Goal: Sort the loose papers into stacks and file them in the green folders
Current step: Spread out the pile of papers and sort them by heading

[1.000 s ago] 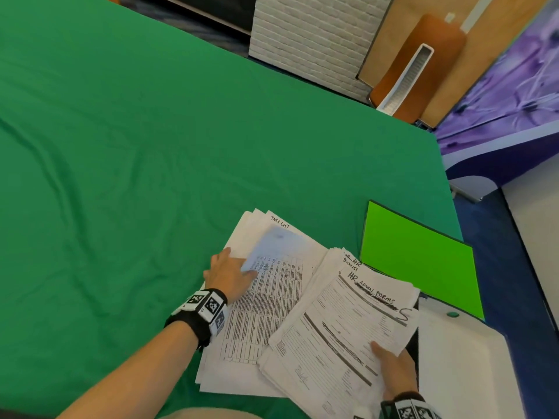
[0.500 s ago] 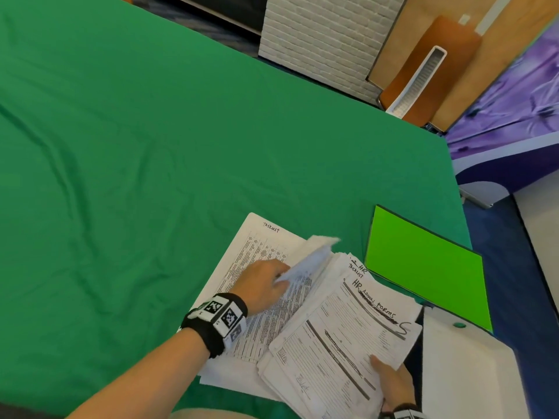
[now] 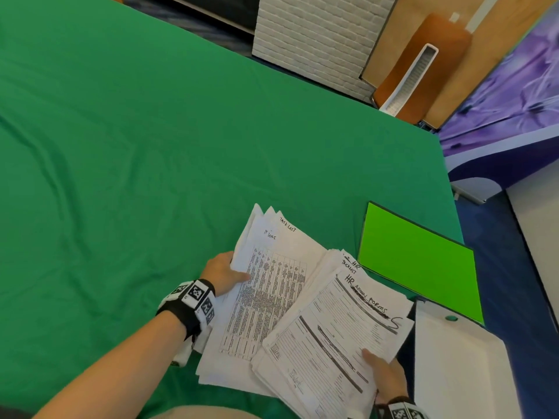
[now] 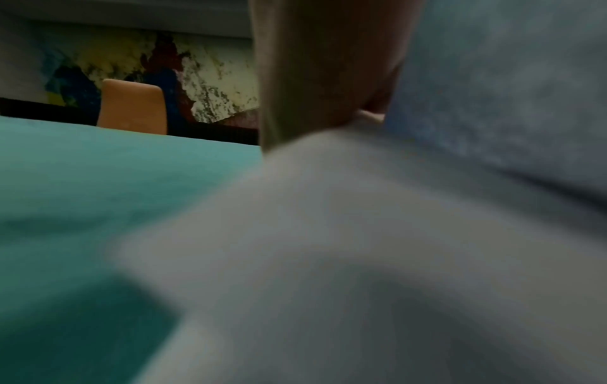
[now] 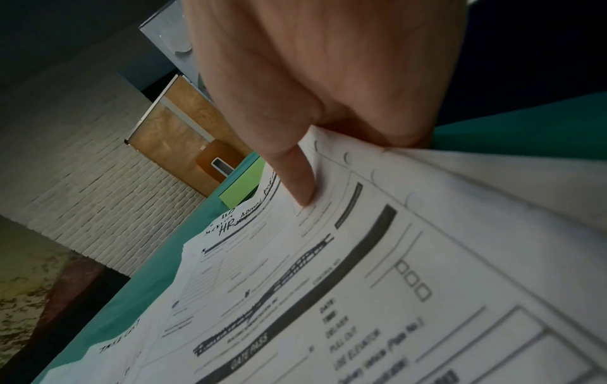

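Observation:
Two piles of printed papers lie fanned on the green tablecloth (image 3: 151, 176). My left hand (image 3: 230, 273) grips the left edge of the left pile (image 3: 272, 291), whose top sheet reads "IT LOGS"; its thumb lies on top and its fingers are hidden beneath. In the left wrist view only a finger (image 4: 328, 65) and blurred paper (image 4: 361, 233) show. My right hand (image 3: 382, 375) pinches the near right corner of the "HR ADMIN FORMS" pile (image 3: 329, 337), thumb (image 5: 295, 181) on top of the sheets (image 5: 328, 285). A bright green folder (image 3: 417, 264) lies shut just right of the piles.
A white open folder flap (image 3: 459, 367) with a green stud lies at the table's near right corner. The table's right edge drops to blue floor (image 3: 499, 252). An orange chair (image 3: 423, 65) and a white brick pillar (image 3: 314, 40) stand beyond the far edge.
My left hand reached right to the HR pile, took a sheet and brought it back onto the left pile, where it now holds the left edge. The right hand stayed put.

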{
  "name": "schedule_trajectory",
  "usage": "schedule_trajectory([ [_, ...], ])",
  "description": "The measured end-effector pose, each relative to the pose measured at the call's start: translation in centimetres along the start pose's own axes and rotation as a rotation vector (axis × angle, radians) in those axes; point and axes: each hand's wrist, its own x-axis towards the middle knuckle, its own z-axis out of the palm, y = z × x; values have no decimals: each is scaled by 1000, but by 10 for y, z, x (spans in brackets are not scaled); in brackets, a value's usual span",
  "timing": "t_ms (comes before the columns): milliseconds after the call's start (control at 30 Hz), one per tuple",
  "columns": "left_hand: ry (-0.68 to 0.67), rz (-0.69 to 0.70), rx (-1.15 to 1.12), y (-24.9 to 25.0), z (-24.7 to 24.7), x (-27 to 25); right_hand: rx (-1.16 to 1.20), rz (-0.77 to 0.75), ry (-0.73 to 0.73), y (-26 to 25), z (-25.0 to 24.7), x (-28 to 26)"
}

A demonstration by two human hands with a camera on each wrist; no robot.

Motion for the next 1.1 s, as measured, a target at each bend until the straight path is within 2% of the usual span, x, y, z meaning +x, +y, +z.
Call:
schedule_trajectory([
  [133,81,136,14,20,-6,-12,86,-12,-83,2,-1,-5],
  [267,160,367,67,81,-53,-37,176,-119,-171,-6,0,-16],
  [433,102,601,-254,160,-128,-91,221,-191,-212,-17,8,-27],
  [533,-6,689,-517,181,-142,-113,244,-249,-220,-27,12,-32],
  [633,-101,614,-629,176,-125,-102,202,-367,-250,-46,16,-50],
  [800,-260,218,-453,104,-45,-49,302,-379,-393,-72,20,-79],
  [867,-276,90,-396,74,-15,-36,309,-372,-435,-76,21,-86],
  [1033,-331,-41,-461,31,16,-24,234,-329,-429,-67,25,-88],
  [1100,-283,-66,-474,30,18,-27,232,-313,-409,-65,28,-90],
])
